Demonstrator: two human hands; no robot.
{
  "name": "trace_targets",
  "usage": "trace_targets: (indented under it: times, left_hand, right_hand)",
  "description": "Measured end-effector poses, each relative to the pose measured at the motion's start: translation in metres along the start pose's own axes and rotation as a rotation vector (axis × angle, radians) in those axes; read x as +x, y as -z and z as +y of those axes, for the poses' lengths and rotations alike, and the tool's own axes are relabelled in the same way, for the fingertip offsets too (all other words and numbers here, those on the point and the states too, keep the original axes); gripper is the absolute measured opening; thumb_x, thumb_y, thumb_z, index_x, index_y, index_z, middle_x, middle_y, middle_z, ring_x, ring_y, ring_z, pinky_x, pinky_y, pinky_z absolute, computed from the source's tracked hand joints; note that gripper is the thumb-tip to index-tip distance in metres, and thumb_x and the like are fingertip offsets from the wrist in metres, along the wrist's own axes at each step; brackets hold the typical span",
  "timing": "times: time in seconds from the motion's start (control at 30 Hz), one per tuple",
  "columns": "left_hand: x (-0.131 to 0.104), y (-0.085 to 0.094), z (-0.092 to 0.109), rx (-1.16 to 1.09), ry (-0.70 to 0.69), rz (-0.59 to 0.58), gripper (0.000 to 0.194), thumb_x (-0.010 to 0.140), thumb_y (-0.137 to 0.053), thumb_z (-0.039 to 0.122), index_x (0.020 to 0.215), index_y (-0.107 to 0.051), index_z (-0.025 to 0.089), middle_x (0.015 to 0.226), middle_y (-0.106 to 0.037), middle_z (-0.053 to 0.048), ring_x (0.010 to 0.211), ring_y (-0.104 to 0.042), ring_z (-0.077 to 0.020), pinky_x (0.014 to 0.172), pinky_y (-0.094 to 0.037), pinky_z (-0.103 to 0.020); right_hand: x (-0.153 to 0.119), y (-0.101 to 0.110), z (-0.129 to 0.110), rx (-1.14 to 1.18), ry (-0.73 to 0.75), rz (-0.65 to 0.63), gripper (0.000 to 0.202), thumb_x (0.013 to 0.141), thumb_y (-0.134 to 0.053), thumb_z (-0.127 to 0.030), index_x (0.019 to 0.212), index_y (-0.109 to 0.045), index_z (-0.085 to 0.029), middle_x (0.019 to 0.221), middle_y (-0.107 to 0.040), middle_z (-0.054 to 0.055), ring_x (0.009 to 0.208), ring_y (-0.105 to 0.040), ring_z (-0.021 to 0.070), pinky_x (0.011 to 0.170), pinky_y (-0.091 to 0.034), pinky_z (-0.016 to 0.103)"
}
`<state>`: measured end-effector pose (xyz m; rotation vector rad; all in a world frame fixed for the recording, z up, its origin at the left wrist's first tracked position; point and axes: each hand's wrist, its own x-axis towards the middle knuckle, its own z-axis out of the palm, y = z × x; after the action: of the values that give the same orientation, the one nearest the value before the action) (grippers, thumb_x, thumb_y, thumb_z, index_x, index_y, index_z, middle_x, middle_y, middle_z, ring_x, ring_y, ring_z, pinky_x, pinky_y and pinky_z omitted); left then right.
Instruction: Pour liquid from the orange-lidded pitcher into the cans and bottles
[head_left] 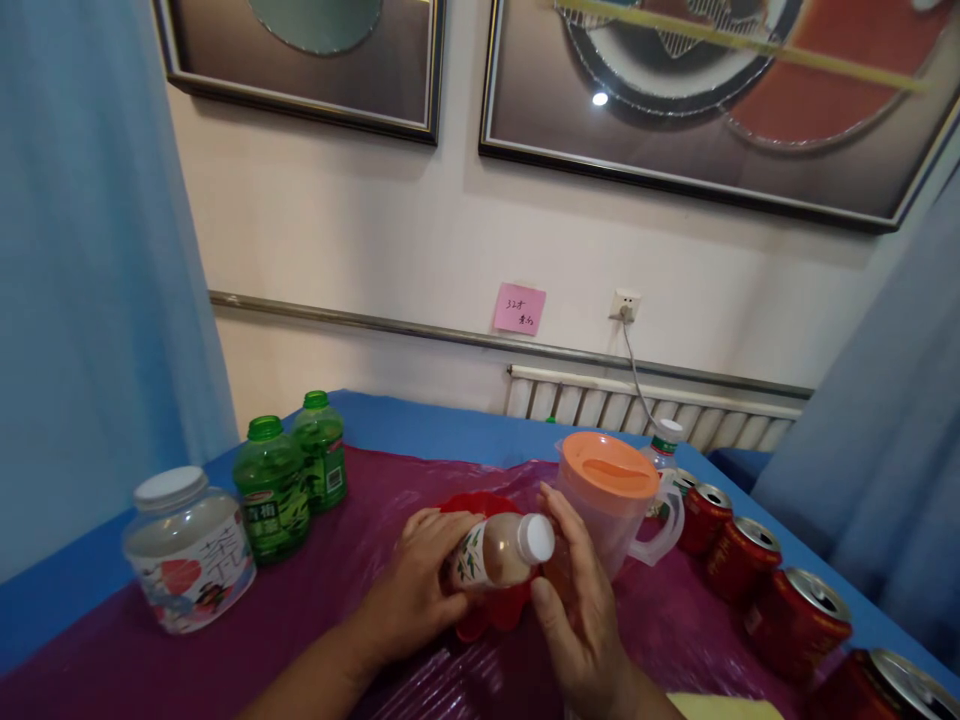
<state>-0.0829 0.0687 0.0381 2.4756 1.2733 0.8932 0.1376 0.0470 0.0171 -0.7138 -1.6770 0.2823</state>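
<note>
My left hand (pixel 427 575) is wrapped round a small clear bottle (pixel 504 550) with a white cap and a leaf-patterned label. The bottle is tilted, its cap pointing to the right. Close beside the cap, my right hand (pixel 581 610) has its thumb and fingers apart and holds nothing that I can see. A red dish (pixel 491 612) lies beneath the bottle, partly hidden by it and by my left hand. Just behind my right hand stands a clear pitcher (pixel 600 510) with an orange lid.
Two green bottles (pixel 271 500) and a wide jar (pixel 191 560) with a white lid stand at the left. Several red cans (pixel 799 620) line the right side, near another clear bottle (pixel 666 440). A yellow item (pixel 720 707) lies at the front edge.
</note>
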Motion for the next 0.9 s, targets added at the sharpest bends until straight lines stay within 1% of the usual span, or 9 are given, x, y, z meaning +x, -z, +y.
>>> trace_targets:
  times: [0.03, 0.1, 0.2, 0.3, 0.43, 0.6, 0.73, 0.8, 0.9]
  left_hand:
    - [0.0, 0.0, 0.0, 0.005, 0.003, 0.006, 0.054, 0.074, -0.073, 0.027, 0.126, -0.056, 0.025, 0.127, -0.068, -0.006, 0.119, -0.059, -0.0294, 0.112, -0.031, -0.052]
    - [0.0, -0.001, -0.002, 0.018, 0.006, 0.016, 0.058, 0.072, -0.074, 0.026, 0.127, -0.056, 0.025, 0.127, -0.068, -0.006, 0.118, -0.059, -0.0297, 0.112, -0.032, -0.052]
    - [0.0, -0.003, -0.003, 0.037, -0.012, 0.015, 0.062, 0.07, -0.076, 0.028, 0.128, -0.057, 0.025, 0.127, -0.068, -0.006, 0.118, -0.059, -0.0305, 0.112, -0.032, -0.051]
    - [0.0, -0.003, -0.003, 0.041, -0.03, 0.013, 0.062, 0.07, -0.077, 0.029, 0.128, -0.057, 0.026, 0.126, -0.069, -0.005, 0.117, -0.06, -0.0298, 0.11, -0.034, -0.049]
    - [0.0, -0.001, -0.003, 0.044, -0.014, 0.026, 0.057, 0.073, -0.075, 0.031, 0.127, -0.057, 0.025, 0.123, -0.069, -0.004, 0.114, -0.061, -0.0284, 0.106, -0.038, -0.047]
    - [0.001, 0.001, 0.0, 0.047, -0.01, 0.017, 0.057, 0.072, -0.075, 0.029, 0.126, -0.059, 0.025, 0.122, -0.07, -0.004, 0.113, -0.061, -0.0281, 0.106, -0.039, -0.046]
    - [0.002, 0.001, -0.001, -0.006, 0.007, -0.001, 0.055, 0.071, -0.075, 0.028, 0.123, -0.06, 0.026, 0.12, -0.07, -0.003, 0.11, -0.061, -0.0272, 0.101, -0.042, -0.043]
    - [0.001, 0.001, -0.002, -0.028, 0.008, -0.013, 0.055, 0.071, -0.075, 0.028, 0.123, -0.06, 0.026, 0.12, -0.069, -0.003, 0.11, -0.061, -0.0271, 0.1, -0.042, -0.042]
    - [0.001, -0.001, -0.005, -0.034, 0.001, -0.003, 0.058, 0.071, -0.075, 0.027, 0.126, -0.058, 0.026, 0.123, -0.068, -0.004, 0.112, -0.06, -0.0276, 0.102, -0.041, -0.043]
  right_hand:
    - [0.0, 0.0, -0.001, -0.012, 0.011, -0.017, 0.056, 0.102, -0.046, -0.029, 0.156, -0.033, -0.024, 0.151, -0.046, 0.014, 0.139, -0.046, 0.0306, 0.11, -0.044, 0.051]
    - [0.0, -0.001, -0.001, -0.032, 0.022, -0.02, 0.05, 0.101, -0.044, -0.019, 0.151, -0.04, -0.027, 0.147, -0.052, 0.011, 0.136, -0.049, 0.0268, 0.111, -0.044, 0.049]
    - [-0.001, -0.005, 0.003, -0.043, -0.007, 0.077, 0.046, 0.096, -0.058, -0.023, 0.142, -0.051, -0.025, 0.131, -0.063, 0.012, 0.12, -0.061, 0.0268, 0.101, -0.053, 0.045]
    - [-0.003, -0.009, 0.005, -0.03, -0.068, 0.128, 0.056, 0.088, -0.07, -0.031, 0.14, -0.052, -0.021, 0.126, -0.063, 0.014, 0.111, -0.065, 0.0284, 0.093, -0.056, 0.044]
    - [-0.003, -0.009, 0.005, -0.048, -0.068, 0.114, 0.053, 0.09, -0.068, -0.031, 0.14, -0.052, -0.021, 0.133, -0.059, 0.015, 0.12, -0.06, 0.0298, 0.1, -0.052, 0.048]
    - [0.005, -0.003, 0.004, -0.092, -0.044, 0.098, 0.039, 0.094, -0.062, -0.025, 0.134, -0.059, -0.028, 0.125, -0.066, 0.008, 0.117, -0.061, 0.0244, 0.099, -0.053, 0.043]
    - [0.009, 0.001, 0.0, -0.036, 0.015, -0.009, 0.044, 0.098, -0.053, -0.019, 0.14, -0.054, -0.031, 0.133, -0.063, 0.007, 0.126, -0.057, 0.0226, 0.106, -0.048, 0.043]
    - [0.008, 0.002, -0.003, -0.017, 0.023, -0.022, 0.046, 0.099, -0.051, -0.018, 0.143, -0.051, -0.03, 0.138, -0.06, 0.007, 0.13, -0.054, 0.0224, 0.108, -0.047, 0.043]
    - [0.007, 0.002, -0.005, -0.006, 0.008, 0.004, 0.043, 0.099, -0.048, -0.016, 0.14, -0.054, -0.029, 0.138, -0.058, 0.009, 0.129, -0.055, 0.0223, 0.107, -0.049, 0.041]
